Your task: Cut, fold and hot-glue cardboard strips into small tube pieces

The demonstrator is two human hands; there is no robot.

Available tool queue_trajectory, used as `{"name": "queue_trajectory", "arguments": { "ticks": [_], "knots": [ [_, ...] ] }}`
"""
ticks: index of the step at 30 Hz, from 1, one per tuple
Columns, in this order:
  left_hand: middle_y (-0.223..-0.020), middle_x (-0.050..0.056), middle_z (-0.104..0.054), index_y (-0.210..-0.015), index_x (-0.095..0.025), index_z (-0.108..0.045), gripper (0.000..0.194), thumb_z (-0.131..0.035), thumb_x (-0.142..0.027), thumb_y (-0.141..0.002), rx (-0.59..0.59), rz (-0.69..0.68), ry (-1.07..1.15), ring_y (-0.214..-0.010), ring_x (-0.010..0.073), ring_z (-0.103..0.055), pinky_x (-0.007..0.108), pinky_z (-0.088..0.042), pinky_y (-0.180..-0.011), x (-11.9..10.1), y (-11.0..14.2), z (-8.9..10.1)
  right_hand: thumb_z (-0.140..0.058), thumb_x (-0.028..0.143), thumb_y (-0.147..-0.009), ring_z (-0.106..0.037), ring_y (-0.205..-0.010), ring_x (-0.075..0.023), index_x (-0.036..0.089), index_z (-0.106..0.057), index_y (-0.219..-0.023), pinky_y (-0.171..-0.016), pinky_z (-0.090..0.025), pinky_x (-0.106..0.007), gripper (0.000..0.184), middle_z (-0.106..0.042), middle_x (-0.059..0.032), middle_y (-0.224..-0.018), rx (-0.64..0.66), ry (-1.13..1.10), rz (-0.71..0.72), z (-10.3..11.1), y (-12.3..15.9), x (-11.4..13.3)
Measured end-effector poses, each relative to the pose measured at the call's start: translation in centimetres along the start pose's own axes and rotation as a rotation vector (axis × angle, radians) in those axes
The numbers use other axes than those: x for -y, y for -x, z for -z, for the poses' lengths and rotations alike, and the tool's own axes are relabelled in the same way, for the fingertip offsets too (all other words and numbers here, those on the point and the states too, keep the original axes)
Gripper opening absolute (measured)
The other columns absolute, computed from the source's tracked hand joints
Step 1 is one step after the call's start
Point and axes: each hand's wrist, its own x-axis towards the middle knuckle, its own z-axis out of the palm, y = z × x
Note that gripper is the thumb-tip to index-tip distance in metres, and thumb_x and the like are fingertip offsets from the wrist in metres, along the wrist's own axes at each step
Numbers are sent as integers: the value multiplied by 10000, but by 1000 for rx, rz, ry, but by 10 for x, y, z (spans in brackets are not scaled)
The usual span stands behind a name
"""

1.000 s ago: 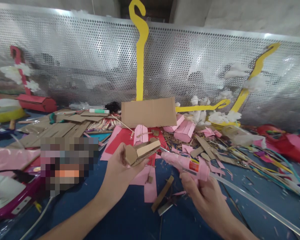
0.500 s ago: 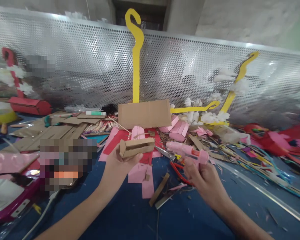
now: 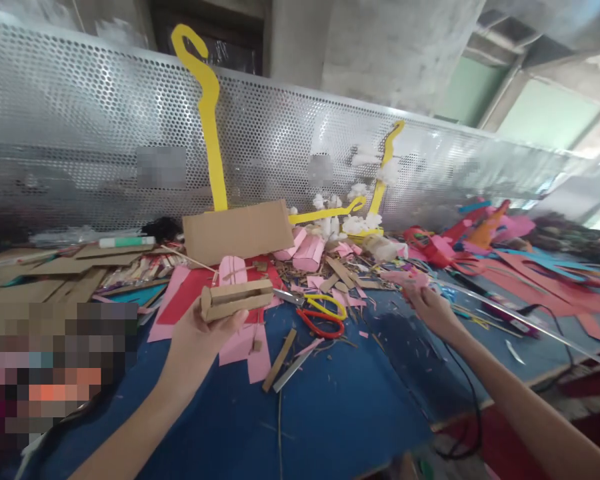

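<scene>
Cardboard box (image 3: 237, 299) | left hand (image 3: 190, 347): partly curled, gripping it

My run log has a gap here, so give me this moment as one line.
left hand: holding small cardboard box | right hand: holding pink glue gun, away from box | scissors: on table

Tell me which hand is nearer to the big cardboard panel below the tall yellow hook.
The left. The left hand is in front of the panel, holding a small cardboard trough; the right hand is farther off to the right, gripping a pink-wrapped tool.
</scene>
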Motion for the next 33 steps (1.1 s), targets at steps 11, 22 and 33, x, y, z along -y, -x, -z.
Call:
{"name": "queue_trajectory", "arguments": {
  "ticks": [11,22,33],
  "knots": [
    [-926,38,-829,-931,-207,-668,348,-893,-264,-672,46,32,-186,-903,293,-800,378,-673,-836,-9,0,5,-564,421,-1058,-673,-770,-178,139,-680,-959,-744,-561,-340,320,-715,-66,-912,113,136,-1,-13,7,-53],
    [-989,67,-834,-966,-191,-685,347,-881,-306,-705,-21,-24,-156,-983,318,-796,416,-665,-893,-6,4,-1,-466,582,-960,-714,-777,-304,147,-630,-1086,-693,-488,-370,482,-755,-185,-887,33,152,38,2,24,-51],
    [-1142,127,-811,-1104,-180,-668,462,-883,-394,-755,130,-52,-87,-1096,331,-771,441,-647,-950,13,-10,12,-421,500,-1038,-728,-992,-356,202,-664,-1144,-865,-570,-484,399,-722,-169,-1134,-135,233,178,28,130,20]
  ]
}}
